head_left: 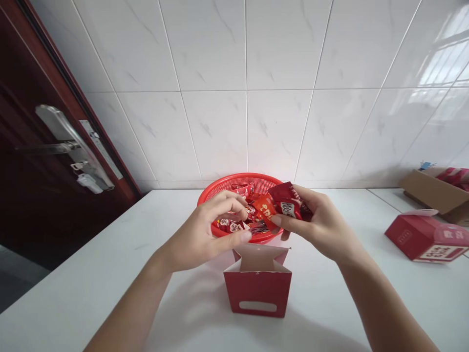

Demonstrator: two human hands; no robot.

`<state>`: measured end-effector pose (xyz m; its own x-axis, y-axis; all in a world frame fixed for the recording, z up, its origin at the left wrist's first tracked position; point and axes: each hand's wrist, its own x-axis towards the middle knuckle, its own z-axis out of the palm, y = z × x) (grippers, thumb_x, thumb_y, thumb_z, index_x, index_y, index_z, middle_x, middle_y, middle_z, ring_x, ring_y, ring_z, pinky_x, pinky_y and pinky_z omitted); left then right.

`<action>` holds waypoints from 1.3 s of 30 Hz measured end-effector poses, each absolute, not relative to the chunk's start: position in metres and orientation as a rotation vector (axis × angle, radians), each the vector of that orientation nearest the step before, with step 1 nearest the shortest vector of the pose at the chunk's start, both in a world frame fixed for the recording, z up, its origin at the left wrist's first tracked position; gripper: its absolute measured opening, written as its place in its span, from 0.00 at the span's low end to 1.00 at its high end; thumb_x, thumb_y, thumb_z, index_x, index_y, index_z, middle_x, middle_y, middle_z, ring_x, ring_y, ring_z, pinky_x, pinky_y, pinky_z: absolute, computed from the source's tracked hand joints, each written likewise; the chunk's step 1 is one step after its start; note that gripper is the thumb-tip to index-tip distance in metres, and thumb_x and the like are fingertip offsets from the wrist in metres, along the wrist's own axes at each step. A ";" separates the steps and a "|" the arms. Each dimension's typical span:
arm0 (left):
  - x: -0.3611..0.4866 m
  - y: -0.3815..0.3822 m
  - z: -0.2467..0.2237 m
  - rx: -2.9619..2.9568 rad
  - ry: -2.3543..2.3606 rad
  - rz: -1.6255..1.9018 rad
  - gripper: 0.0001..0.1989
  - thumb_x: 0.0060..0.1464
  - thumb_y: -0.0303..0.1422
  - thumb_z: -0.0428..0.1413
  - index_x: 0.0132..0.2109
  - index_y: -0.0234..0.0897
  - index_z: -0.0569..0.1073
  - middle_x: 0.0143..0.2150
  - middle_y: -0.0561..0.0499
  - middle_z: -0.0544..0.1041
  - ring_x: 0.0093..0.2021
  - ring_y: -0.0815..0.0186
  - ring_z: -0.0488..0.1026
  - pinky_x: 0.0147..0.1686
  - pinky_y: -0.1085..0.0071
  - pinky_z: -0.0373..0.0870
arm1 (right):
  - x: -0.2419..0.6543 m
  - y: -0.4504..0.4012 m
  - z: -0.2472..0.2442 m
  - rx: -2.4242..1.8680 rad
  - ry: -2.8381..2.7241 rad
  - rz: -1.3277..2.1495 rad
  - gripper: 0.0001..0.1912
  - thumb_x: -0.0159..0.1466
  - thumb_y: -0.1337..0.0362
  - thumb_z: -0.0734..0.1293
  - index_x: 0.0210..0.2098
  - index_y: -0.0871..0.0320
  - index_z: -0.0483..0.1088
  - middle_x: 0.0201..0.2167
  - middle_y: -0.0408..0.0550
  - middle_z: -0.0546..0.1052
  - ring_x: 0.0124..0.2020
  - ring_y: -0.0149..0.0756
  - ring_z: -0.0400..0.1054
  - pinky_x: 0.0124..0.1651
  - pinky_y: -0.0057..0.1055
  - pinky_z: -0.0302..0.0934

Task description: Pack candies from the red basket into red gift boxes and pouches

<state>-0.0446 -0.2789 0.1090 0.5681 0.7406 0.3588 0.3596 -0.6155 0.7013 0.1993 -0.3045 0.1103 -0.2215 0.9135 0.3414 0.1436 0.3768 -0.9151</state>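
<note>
In the head view, my right hand (317, 220) grips several wrapped candies (287, 203) in red and orange wrappers, above the right side of a red plastic basket (210, 190). My left hand (208, 225) hovers over the basket's left front edge with thumb and fingers apart, holding nothing I can see. More red-wrapped candies (234, 226) lie in the basket, partly hidden by both hands. Just in front of it stands a small red box (258, 291), upright, its top open toward me and its inside pale.
A second red box (421, 237) lies on the white table (120, 274) at the right. Behind it sits a brown cardboard box (434, 195) with red packets inside. A tiled wall (212, 127) bounds the back; a dark door (40, 161) with keys stands left.
</note>
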 end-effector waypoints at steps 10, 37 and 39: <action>-0.056 -0.294 0.111 2.464 1.013 0.497 0.13 0.64 0.45 0.58 0.52 0.50 0.80 0.60 0.50 0.74 0.59 0.55 0.72 0.56 0.64 0.72 | 0.202 -0.337 0.118 -1.035 -1.912 0.696 0.03 0.67 0.64 0.70 0.40 0.54 0.74 0.30 0.43 0.76 0.29 0.32 0.69 0.30 0.27 0.66; -0.046 -0.294 0.102 2.219 0.901 0.459 0.26 0.59 0.26 0.56 0.62 0.48 0.76 0.64 0.51 0.75 0.63 0.55 0.71 0.63 0.61 0.70 | 0.183 -0.326 0.108 -1.214 -2.347 0.727 0.11 0.57 0.78 0.64 0.32 0.56 0.64 0.25 0.37 0.72 0.23 0.26 0.55 0.25 0.25 0.49; -0.046 -0.293 0.103 2.210 0.875 0.450 0.27 0.59 0.26 0.56 0.64 0.50 0.74 0.64 0.52 0.75 0.63 0.55 0.72 0.63 0.60 0.70 | 0.184 -0.326 0.110 -1.212 -2.345 0.769 0.08 0.60 0.74 0.66 0.31 0.55 0.64 0.25 0.37 0.71 0.23 0.26 0.55 0.26 0.25 0.50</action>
<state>-0.0456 -0.2931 0.1034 0.7103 0.7015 0.0582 0.4556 -0.5212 0.7216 0.1840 -0.3260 0.1105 -0.5500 0.8304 0.0888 0.6168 0.4756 -0.6272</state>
